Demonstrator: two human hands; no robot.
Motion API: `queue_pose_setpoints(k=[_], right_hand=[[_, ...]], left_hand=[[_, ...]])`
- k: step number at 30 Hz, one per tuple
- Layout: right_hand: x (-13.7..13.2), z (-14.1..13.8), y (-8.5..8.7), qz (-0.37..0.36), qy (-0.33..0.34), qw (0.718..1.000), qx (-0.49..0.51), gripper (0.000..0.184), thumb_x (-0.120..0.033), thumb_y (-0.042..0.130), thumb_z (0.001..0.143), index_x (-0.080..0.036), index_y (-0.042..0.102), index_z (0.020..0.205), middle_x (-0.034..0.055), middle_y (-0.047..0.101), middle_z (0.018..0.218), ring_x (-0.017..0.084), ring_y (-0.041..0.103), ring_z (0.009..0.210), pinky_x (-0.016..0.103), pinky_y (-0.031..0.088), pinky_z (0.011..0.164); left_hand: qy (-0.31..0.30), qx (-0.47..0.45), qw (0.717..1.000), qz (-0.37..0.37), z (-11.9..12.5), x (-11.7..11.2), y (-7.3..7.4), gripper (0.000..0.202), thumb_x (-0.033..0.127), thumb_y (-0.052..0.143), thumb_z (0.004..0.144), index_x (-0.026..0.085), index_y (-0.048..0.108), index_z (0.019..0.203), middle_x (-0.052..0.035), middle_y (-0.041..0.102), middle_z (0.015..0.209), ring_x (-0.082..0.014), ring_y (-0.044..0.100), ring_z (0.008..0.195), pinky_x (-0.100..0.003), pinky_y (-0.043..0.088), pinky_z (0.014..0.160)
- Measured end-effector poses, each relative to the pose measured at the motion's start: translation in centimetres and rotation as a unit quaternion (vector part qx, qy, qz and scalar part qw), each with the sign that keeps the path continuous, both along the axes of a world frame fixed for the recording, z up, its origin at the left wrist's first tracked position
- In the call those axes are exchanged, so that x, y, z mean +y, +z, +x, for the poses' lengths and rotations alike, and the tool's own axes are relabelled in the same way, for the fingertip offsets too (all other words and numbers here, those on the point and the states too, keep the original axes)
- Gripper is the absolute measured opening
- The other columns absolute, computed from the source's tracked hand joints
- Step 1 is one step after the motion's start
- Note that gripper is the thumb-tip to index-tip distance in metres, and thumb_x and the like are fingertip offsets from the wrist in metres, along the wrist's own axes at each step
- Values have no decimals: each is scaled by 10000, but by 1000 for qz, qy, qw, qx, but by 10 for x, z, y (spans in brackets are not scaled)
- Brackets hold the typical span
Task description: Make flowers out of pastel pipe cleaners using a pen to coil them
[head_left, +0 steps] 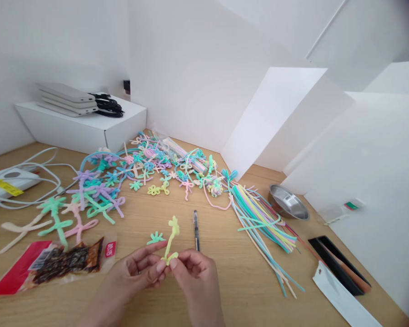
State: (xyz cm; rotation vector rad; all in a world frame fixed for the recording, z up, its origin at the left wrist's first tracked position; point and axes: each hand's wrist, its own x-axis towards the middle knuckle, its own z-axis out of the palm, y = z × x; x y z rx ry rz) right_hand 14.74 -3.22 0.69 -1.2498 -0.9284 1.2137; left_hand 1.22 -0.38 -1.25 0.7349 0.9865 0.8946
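Observation:
My left hand (133, 268) and my right hand (195, 272) meet over the wooden tabletop (245, 290), their fingertips pinching the lower end of a pale yellow pipe cleaner flower (172, 236). Its looped top stands upward and leans slightly. Just left of it, a small mint-green pipe cleaner shape (156, 237) seems to lie on or behind my left fingers. Behind my right hand, a black pen (196, 229) lies on the wood, its lower end hidden by that hand.
A heap of pastel twisted figures (146, 165) lies ahead, with larger bows (85, 213) to the left. Loose pastel strips (259, 227), a steel bowl (288, 202), a black case (337, 265), a snack packet (54, 265), and a white box (78, 127) with power banks (66, 99) surround them.

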Motion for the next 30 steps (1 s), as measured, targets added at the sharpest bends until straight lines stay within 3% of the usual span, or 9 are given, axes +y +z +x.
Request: queue_pose_setpoints(k=[3,6,8,11,13,16,21,25,30], right_hand=[[-1,0,3,8,11,999,29,151,-275,657,771,-164,728,697,21,699,592,145,634,519,233,501,575],[-2,-1,2,10,16,1000,-7,184,-300,637,790,-167,739,716,26,699,607,153,637,548,240,503,590],[-3,-2,1,25,-6,994,-105,207,-291,600,807,-173,725,693,32,694,617,165,628,582,249,488,591],[-6,-5,-2,50,-63,955,-284,188,-233,573,799,-190,662,639,15,652,590,154,566,564,247,433,557],[-6,-6,-3,55,-77,936,-339,154,-185,568,770,-196,610,622,-2,618,574,141,535,546,241,410,543],[-4,-5,-3,48,-60,942,-326,122,-139,557,720,-195,569,613,-10,605,571,136,539,543,229,416,535],[-2,-5,-4,53,-21,965,-256,126,-115,555,723,-198,551,628,-17,633,562,129,564,525,219,442,539],[-5,-4,0,141,-16,939,-313,126,-77,569,710,-198,599,688,-1,620,646,155,580,622,250,441,603],[-8,5,5,207,38,932,-296,322,-8,493,713,-223,691,847,40,645,802,185,617,770,277,470,684]], left_hand=[[-45,1,999,-5,-1,1,-2,286,391,812,624,228,777,857,6,702,614,-141,568,590,-221,442,554],[-61,41,997,41,-3,1,-2,201,397,765,679,208,763,745,1,681,612,-162,558,610,-234,438,567],[-55,80,992,84,-2,0,0,183,402,732,710,219,731,704,2,676,643,-187,567,650,-248,443,591],[-35,121,985,115,-1,-3,8,171,405,704,732,240,692,686,10,667,670,-218,584,707,-262,453,634],[-25,123,985,117,1,-6,12,163,401,713,721,249,678,675,18,653,658,-226,582,709,-265,456,637],[-4,98,991,96,4,-10,16,177,400,737,697,249,664,643,28,629,632,-210,566,686,-251,456,631],[27,-36,998,-46,9,-12,14,211,406,786,645,228,672,649,32,623,619,-172,580,652,-246,482,662],[17,28,999,34,5,-9,14,208,413,792,632,249,664,632,38,623,639,-183,570,688,-230,481,676],[-15,64,992,107,-1,-5,14,171,400,752,684,268,647,654,39,582,630,-201,549,670,-259,476,640]])
